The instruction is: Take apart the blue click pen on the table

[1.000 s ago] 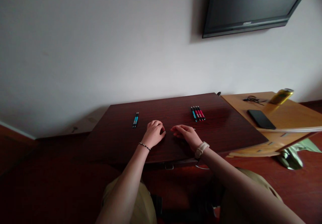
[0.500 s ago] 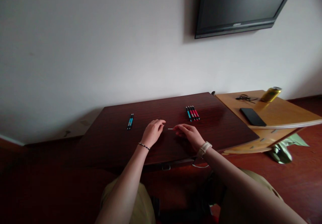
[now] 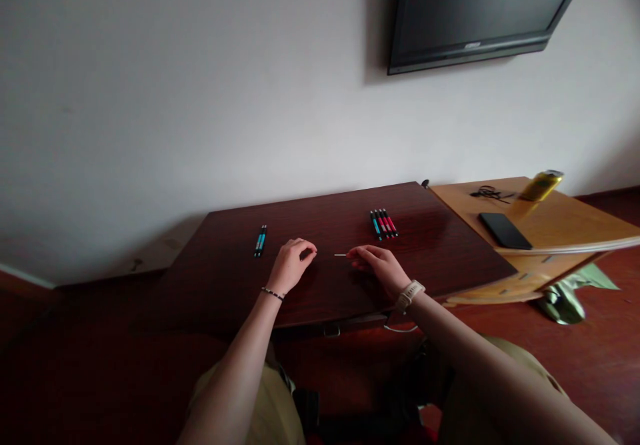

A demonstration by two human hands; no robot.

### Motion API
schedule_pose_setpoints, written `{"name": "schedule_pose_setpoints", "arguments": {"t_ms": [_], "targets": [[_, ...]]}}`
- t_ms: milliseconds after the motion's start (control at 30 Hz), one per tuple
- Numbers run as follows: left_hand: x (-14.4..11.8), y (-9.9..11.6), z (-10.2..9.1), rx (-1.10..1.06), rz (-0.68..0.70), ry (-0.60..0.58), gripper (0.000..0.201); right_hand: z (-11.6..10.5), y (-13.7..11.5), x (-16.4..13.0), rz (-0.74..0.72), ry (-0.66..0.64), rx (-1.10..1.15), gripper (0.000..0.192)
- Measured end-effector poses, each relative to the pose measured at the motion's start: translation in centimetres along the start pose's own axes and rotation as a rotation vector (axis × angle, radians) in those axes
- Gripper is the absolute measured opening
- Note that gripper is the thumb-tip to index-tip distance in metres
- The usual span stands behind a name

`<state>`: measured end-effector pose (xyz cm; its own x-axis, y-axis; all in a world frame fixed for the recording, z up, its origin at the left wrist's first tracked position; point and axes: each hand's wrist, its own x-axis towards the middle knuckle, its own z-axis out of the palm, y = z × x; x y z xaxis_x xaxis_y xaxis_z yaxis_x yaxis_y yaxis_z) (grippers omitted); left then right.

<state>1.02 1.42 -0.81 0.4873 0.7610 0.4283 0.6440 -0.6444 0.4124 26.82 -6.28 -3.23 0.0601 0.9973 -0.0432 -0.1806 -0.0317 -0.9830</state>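
My right hand (image 3: 373, 259) pinches a thin white pen refill (image 3: 340, 255) between thumb and fingertips, its free end pointing left above the dark table. My left hand (image 3: 294, 261) is apart from it, thumb and forefinger closed in a ring; anything between their tips is too small to make out. Left of that hand lie two blue-and-black pens (image 3: 261, 241), side by side. Beyond my right hand a row of pens (image 3: 384, 223) lies on the table, blue at its left end and pink-red toward its right.
The dark wooden table (image 3: 220, 291) stands against the wall. At its right a lighter wooden cabinet (image 3: 580, 221) carries a black phone (image 3: 505, 231), a black cable (image 3: 490, 193) and a yellow can (image 3: 543, 186). A television (image 3: 480, 11) hangs above.
My left hand has moved left, away from the pen refill, and its thumb and forefinger now form a ring. My right hand stays nearly in place, still holding the refill.
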Motion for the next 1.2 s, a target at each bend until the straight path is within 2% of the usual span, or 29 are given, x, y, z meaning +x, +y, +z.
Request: {"name": "schedule_pose_setpoints", "arguments": {"t_ms": [300, 567, 1000, 1100, 1200], "targets": [[-1.2, -1.0, -0.4, 0.073, -0.026, -0.068, 0.011, 0.6, 0.4, 0.1, -0.004, -0.017, -0.028, 0.040], [-1.4, -1.1, 0.1, 0.097, -0.011, -0.092, 0.014, 1.1, 0.2, 0.0, 0.014, -0.019, -0.030, 0.041], [-1.5, -1.5, 0.2, 0.131, 0.011, -0.113, 0.016, 0.5, -0.1, 0.1, 0.001, -0.023, -0.043, 0.041], [-1.6, -1.6, 0.3, 0.126, 0.008, -0.114, 0.017, 0.0, -0.4, 0.4, -0.048, -0.012, -0.103, 0.040], [-1.6, -1.4, 0.1, 0.120, 0.009, -0.105, 0.018, -1.4, -1.0, 0.8, -0.212, 0.043, -0.334, 0.033]]}}
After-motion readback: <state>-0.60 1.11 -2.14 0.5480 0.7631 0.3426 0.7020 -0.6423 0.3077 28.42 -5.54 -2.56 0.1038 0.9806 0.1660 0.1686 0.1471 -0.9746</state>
